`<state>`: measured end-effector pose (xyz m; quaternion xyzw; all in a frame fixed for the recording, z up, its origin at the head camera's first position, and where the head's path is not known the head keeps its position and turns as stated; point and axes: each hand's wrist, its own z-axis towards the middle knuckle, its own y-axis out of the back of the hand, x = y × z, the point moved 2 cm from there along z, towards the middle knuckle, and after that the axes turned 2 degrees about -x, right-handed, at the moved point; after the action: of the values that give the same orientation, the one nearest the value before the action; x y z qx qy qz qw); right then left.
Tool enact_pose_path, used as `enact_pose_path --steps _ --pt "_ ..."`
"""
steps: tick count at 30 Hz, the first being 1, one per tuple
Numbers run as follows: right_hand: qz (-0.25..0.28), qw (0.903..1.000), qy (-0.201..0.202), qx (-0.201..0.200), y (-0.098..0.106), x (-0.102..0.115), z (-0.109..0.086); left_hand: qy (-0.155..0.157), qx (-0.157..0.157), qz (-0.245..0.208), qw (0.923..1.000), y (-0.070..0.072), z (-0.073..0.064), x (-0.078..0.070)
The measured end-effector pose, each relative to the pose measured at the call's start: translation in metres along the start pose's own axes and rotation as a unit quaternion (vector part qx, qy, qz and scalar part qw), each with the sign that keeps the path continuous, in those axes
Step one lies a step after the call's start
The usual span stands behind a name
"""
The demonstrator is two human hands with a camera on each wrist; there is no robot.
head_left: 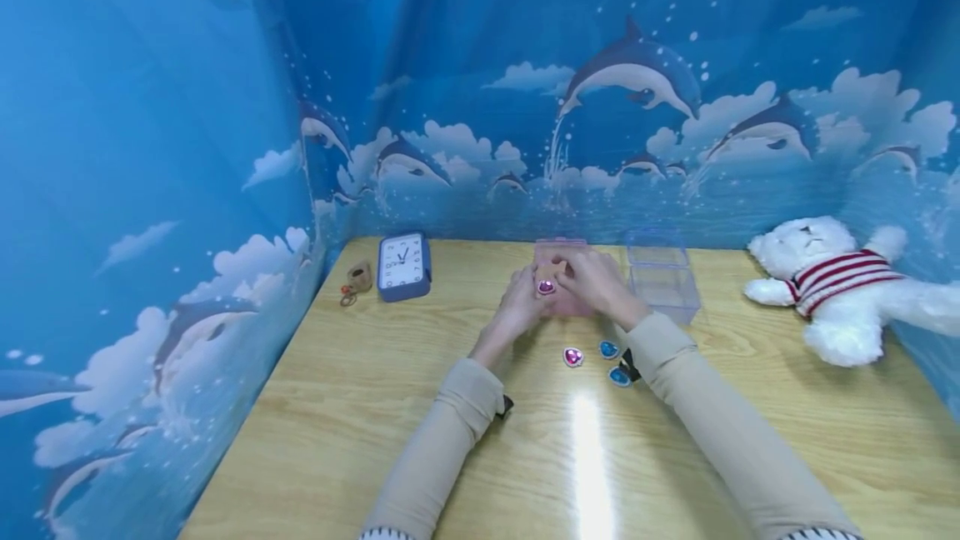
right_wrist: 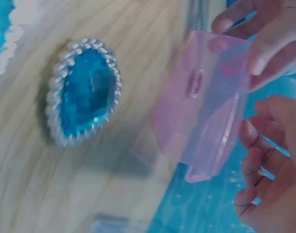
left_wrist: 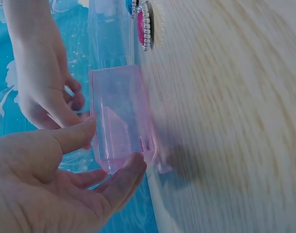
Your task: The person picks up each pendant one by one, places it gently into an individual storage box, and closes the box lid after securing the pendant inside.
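My left hand (head_left: 522, 300) grips a clear pink plastic box (left_wrist: 116, 104), its thumb at the upper edge and fingers at the opposite side. Through the wall of the box, a pink rhinestone-edged gem (right_wrist: 195, 83) shows inside. My right hand (right_wrist: 274, 160) is at the box's far side, its fingers loosely bent near the rim. Nothing shows between those fingers, and whether they touch the box is unclear. On the table nearer me lie another pink gem (head_left: 573, 357) and two blue gems (head_left: 609, 349), each with a silvery beaded edge.
A clear compartment box (head_left: 663, 286) stands open to the right of the pink one. Farther right lies a white teddy bear (head_left: 843, 273) in a striped sweater. A blue clock (head_left: 403, 267) and a small brown trinket (head_left: 358, 277) sit at the back left. A dolphin-print curtain (head_left: 480, 107) surrounds the table.
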<state>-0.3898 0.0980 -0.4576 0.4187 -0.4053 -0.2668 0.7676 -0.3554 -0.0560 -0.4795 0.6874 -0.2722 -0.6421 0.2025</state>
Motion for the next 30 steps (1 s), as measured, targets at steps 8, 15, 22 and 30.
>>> enact_pose_path --steps 8,15,22,30 --pt "0.016 0.9994 0.017 0.025 0.023 0.013 -0.024 0.003 0.004 -0.008 1.0000 0.004 0.000 0.002" --pt "-0.018 0.9967 0.062 0.049 0.022 0.025 -0.057 0.004 -0.001 -0.008 1.0000 0.001 -0.001 0.001" --pt "-0.047 0.9907 0.078 0.102 0.015 0.029 -0.086 -0.005 -0.010 0.000 0.9999 0.000 -0.001 0.002" --pt "-0.133 0.9821 0.095 0.093 0.003 0.028 -0.104 0.001 -0.007 -0.009 0.9999 -0.001 -0.003 -0.001"
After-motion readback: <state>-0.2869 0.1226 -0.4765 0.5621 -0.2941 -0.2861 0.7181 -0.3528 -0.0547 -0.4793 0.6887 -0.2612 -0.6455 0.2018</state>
